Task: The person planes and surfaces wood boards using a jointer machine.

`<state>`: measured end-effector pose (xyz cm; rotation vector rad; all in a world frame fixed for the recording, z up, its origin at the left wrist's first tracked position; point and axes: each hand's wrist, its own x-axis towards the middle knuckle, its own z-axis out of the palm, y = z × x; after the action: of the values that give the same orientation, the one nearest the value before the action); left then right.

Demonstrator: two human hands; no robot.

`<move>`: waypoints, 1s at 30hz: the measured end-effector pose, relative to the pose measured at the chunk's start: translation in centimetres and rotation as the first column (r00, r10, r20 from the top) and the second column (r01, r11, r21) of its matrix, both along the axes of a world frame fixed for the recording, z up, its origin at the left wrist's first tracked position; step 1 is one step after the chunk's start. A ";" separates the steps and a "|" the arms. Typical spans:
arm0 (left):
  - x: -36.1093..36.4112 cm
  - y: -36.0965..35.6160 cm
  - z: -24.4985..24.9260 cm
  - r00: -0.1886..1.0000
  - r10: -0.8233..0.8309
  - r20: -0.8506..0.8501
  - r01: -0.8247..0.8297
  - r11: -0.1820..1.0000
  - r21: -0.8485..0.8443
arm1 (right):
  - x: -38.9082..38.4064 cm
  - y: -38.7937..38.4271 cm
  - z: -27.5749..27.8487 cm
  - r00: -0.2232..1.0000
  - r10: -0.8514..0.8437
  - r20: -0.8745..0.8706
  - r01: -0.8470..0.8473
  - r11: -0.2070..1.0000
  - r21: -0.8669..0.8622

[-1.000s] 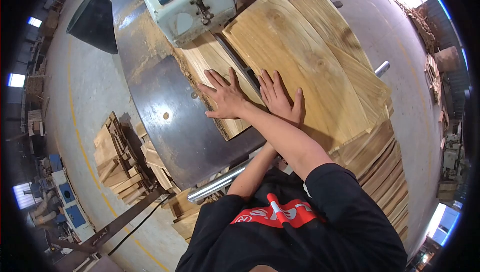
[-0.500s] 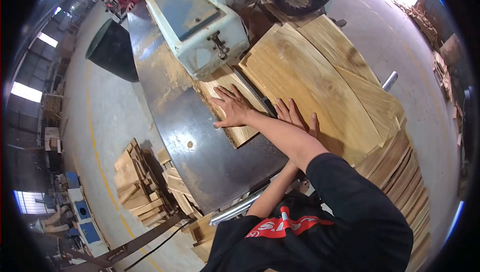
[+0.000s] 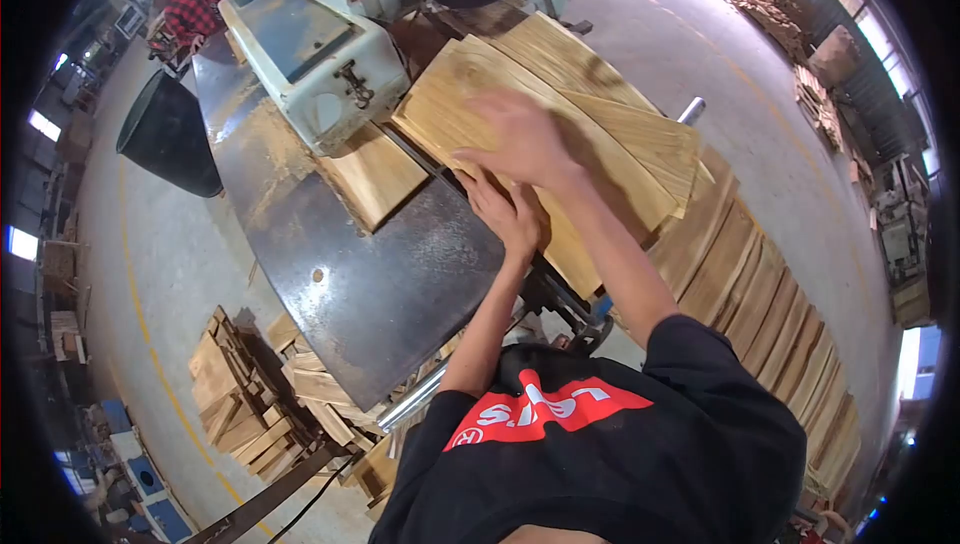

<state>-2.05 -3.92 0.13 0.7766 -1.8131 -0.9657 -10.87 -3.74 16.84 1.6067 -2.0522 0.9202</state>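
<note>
My left hand (image 3: 508,212) lies with fingers stretched out at the near-left edge of the stacked wide boards (image 3: 590,179), beside the dark guide rail (image 3: 415,151). Above the same boards, my right hand (image 3: 525,139) is smeared by motion, its thumb held apart from the fingers; nothing shows in it. A narrow wooden board (image 3: 380,182) with a rough bark-like edge lies flat on the metal machine table (image 3: 400,294). Its far end is hidden beneath the pale machine housing (image 3: 335,74), and neither hand touches it.
Sawdust covers part of the table. A dark bin (image 3: 170,134) stands to the left, and offcuts (image 3: 245,394) are piled on the floor below it. More planks (image 3: 750,294) are stacked at right. Behind the machine is a person in a checked shirt (image 3: 195,9).
My right hand has left the narrow board and swung right over the stacked boards. The narrow board has slid farther under the housing. My arms are no longer crossed.
</note>
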 end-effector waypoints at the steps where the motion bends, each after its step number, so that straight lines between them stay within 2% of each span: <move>1: -0.1 0.0 0.4 0.999 0.031 -0.015 -0.030 0.997 0.067 | -1.7 3.6 -0.2 0.999 -0.038 0.010 0.038 0.999 0.019; 2: -0.2 0.1 0.8 0.999 0.036 -0.025 -0.034 0.996 0.080 | -1.8 6.9 0.1 0.950 -0.308 -0.050 0.311 0.932 0.183; 4: 0.0 0.3 1.2 0.998 0.047 -0.039 -0.043 0.994 0.104 | -3.9 11.3 -3.4 0.796 -0.604 -0.025 0.595 0.775 0.210; 7: 0.1 0.5 1.2 0.994 0.051 -0.092 -0.043 0.995 0.090 | -4.1 15.0 -5.5 0.836 -0.537 0.113 0.525 0.843 0.120; 10: 0.4 0.4 1.0 0.956 0.046 -0.290 0.020 0.976 0.218 | -4.1 14.2 -5.4 0.783 -0.593 0.187 0.578 0.805 0.135; 13: 0.0 0.1 0.4 0.799 0.143 -0.585 0.122 0.913 0.390 | -4.2 13.2 -3.6 0.814 -0.467 0.346 0.434 0.884 0.174; 14: -0.3 -0.1 0.2 0.739 0.199 -0.643 0.167 0.872 0.461 | -3.9 12.0 -3.4 0.778 -0.357 0.517 0.336 0.932 0.139; 16: -0.1 -0.7 0.6 0.677 0.285 -0.679 0.241 0.786 0.570 | -2.3 9.5 -4.6 0.591 -0.119 0.798 0.155 0.987 0.032; 17: 0.1 -0.7 0.9 0.645 0.325 -0.691 0.288 0.735 0.614 | -1.4 8.5 -5.3 0.652 -0.094 0.753 0.106 0.994 0.032; 19: 0.6 -0.7 1.4 0.641 0.304 -0.705 0.335 0.716 0.612 | -0.1 6.9 -6.3 0.762 -0.028 0.647 0.010 0.999 0.031; 20: 0.8 -0.7 1.7 0.636 0.294 -0.714 0.357 0.708 0.609 | 0.5 6.9 -6.2 0.835 -0.072 0.546 0.045 0.997 0.063; 22: 0.9 -1.1 0.7 0.728 0.205 -0.655 0.299 0.764 0.572 | 2.1 7.2 -5.1 0.937 -0.151 0.315 0.125 0.987 0.102; 23: 1.0 -1.2 -0.1 0.773 0.161 -0.614 0.273 0.789 0.550 | 2.0 7.4 -4.6 0.940 -0.306 0.149 0.287 0.948 0.139; 24: 1.6 -1.4 -0.9 0.879 0.057 -0.473 0.156 0.904 0.399 | 1.2 8.1 -4.1 0.892 -0.451 -0.022 0.450 0.881 0.144; 25: 2.3 -1.2 -0.8 0.907 0.034 -0.419 0.111 0.942 0.318 | 0.3 9.2 -3.9 0.793 -0.579 -0.190 0.604 0.788 0.119; 27: 3.0 -0.6 -0.3 0.955 -0.008 -0.298 0.051 0.989 0.137 | -2.6 11.1 -4.5 0.829 -0.554 0.080 0.534 0.826 0.182; 28: 2.8 -0.3 0.1 0.952 -0.009 -0.305 0.040 0.995 0.096 | -3.6 11.7 -5.0 0.819 -0.533 0.212 0.497 0.844 0.202; 30: 2.1 -0.1 0.3 0.914 0.042 -0.404 0.041 0.980 0.197 | -4.2 12.4 -6.5 0.888 -0.415 0.201 0.393 0.909 0.141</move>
<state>0.04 -4.03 0.41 0.6385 -1.3675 -1.2247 -15.08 8.67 10.30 1.0813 -2.4959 0.8900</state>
